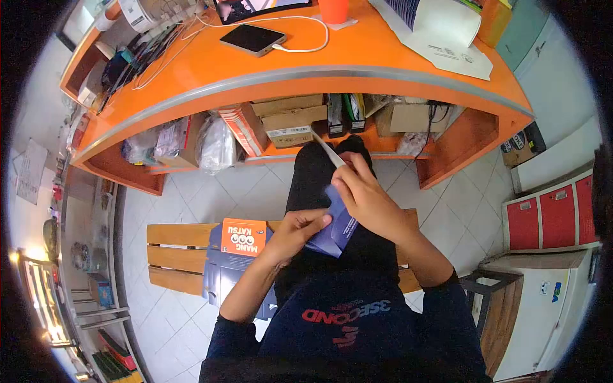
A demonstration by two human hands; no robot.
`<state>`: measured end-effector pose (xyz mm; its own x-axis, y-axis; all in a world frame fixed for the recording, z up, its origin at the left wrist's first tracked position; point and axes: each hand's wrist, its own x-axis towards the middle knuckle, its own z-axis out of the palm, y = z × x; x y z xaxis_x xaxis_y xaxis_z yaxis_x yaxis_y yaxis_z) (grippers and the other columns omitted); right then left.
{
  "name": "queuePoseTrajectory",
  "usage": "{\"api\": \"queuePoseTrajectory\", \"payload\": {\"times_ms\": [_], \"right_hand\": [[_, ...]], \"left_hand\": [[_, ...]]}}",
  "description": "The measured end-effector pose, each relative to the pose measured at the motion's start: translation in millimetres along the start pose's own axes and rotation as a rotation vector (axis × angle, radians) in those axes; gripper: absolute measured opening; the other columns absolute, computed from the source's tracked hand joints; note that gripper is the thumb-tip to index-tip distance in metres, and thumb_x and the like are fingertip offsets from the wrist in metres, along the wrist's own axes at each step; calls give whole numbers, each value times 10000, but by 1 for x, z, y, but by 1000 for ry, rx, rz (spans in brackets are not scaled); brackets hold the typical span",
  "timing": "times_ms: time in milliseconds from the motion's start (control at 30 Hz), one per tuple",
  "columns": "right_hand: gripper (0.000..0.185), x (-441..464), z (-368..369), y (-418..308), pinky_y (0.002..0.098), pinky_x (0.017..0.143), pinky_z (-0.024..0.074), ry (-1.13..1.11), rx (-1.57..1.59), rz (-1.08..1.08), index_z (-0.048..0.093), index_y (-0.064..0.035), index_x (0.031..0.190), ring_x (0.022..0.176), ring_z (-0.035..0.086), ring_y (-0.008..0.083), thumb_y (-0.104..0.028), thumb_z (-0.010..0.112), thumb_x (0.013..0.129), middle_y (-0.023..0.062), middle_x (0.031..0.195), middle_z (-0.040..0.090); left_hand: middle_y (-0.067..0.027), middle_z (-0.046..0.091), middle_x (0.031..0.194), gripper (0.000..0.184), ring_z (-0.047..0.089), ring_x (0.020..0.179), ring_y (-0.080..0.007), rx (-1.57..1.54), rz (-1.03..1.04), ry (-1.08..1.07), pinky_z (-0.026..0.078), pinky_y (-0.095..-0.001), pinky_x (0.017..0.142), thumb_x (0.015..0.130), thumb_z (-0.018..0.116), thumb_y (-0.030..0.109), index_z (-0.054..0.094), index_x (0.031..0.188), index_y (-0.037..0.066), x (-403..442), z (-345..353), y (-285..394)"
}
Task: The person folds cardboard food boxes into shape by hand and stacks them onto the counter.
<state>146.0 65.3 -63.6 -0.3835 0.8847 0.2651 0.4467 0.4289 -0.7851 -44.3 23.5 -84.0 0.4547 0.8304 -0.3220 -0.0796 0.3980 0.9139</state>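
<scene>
A dark blue folded card piece (337, 231) is held over my lap. On its near left side, my left hand (299, 235) pinches the edge between thumb and fingers. My right hand (361, 195) is closed at its upper right, with its fingers bent around the card's upper part. A pale, narrow flap or strip (327, 149) sticks up from beside the right fingers; whether it belongs to the card is unclear. Flat blue box sheets with an orange printed panel (244, 237) lie on the slatted bench to my left.
An orange desk (191, 76) curves ahead, with a phone (253, 39) on a white cable, an orange cup (334, 11) and papers (440, 51). Its lower shelf holds cardboard boxes (290, 124) and plastic bags (217, 145). The wooden bench (175, 258) extends left.
</scene>
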Motion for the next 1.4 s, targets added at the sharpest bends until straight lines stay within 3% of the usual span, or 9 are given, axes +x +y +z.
{"api": "queuePoseTrajectory", "payload": {"times_ms": [300, 467, 567, 733, 800, 833, 967, 1067, 1400], "right_hand": [[116, -11, -28, 3, 403, 932, 399, -190, 27, -32, 548, -7, 952, 1110, 495, 337, -118, 521, 931, 200, 1183, 463], [299, -18, -83, 32, 324, 931, 438, 311, 659, 421, 571, -30, 1167, 1071, 564, 201, -240, 519, 961, 71, 1122, 618], [305, -40, -98, 125, 350, 901, 491, 243, 1234, 305, 590, -49, 1152, 1021, 612, 201, -267, 540, 944, 78, 1126, 641], [353, -29, -44, 171, 411, 815, 509, 373, 1435, 407, 602, -85, 1127, 909, 623, 248, -365, 557, 916, 89, 1096, 637], [285, -13, -28, 166, 377, 786, 481, 813, 937, 510, 593, -72, 1130, 895, 607, 237, -276, 529, 942, 59, 1114, 607], [273, -11, -29, 150, 360, 787, 470, 745, 761, 487, 587, -68, 1135, 898, 594, 218, -253, 528, 943, 56, 1114, 603], [213, -15, -48, 29, 271, 765, 417, 126, 431, 96, 575, -55, 1101, 857, 510, 120, -192, 559, 939, 42, 1084, 575], [188, -11, -52, 7, 240, 734, 396, -156, 138, -153, 549, -31, 1035, 807, 454, 92, -194, 562, 943, 33, 982, 536], [316, -23, -47, 58, 266, 805, 348, 165, 745, -109, 486, -77, 920, 900, 437, 137, -391, 517, 944, 17, 936, 455]], "left_hand": [[-97, 663, 880, 545, 609, 792, -97, 21, 200, 126, 459, -194, 679, 863, 671, 73, 347, 1300, 37, 11, 9, 1], [-229, 516, 1287, 1306, 510, 1203, -278, 36, 305, -438, 330, -398, 1061, 495, 859, 586, 179, 1453, 16, -6, -5, 43], [-243, 475, 1334, 1246, 498, 1225, -316, 955, 544, -503, 326, -434, 1071, 483, 866, 558, 273, 1406, -33, -12, -5, 76], [-226, 647, 852, 250, 641, 893, -365, 837, 748, -380, 510, -384, 792, 825, 709, 201, 656, 941, -13, -19, 13, 65], [-212, 626, 790, 241, 635, 792, -352, 1054, 396, -216, 500, -390, 702, 819, 715, 202, 636, 873, -19, -22, 3, 66], [-205, 615, 758, 244, 632, 741, -345, 1155, 217, -127, 495, -393, 657, 816, 718, 202, 626, 839, -22, -22, -1, 67], [-151, 621, 755, 207, 598, 642, -328, 1219, 724, -153, 467, -400, 590, 835, 682, 211, 638, 884, 15, 0, 7, 54], [-172, 618, 792, 240, 609, 717, -356, 1149, 548, -141, 471, -417, 625, 871, 636, 239, 587, 901, 6, 9, 19, 59], [-31, 650, 737, 253, 563, 694, -71, 373, 87, -131, 460, -257, 635, 886, 660, 237, 679, 937, -10, 35, -3, 36]]}}
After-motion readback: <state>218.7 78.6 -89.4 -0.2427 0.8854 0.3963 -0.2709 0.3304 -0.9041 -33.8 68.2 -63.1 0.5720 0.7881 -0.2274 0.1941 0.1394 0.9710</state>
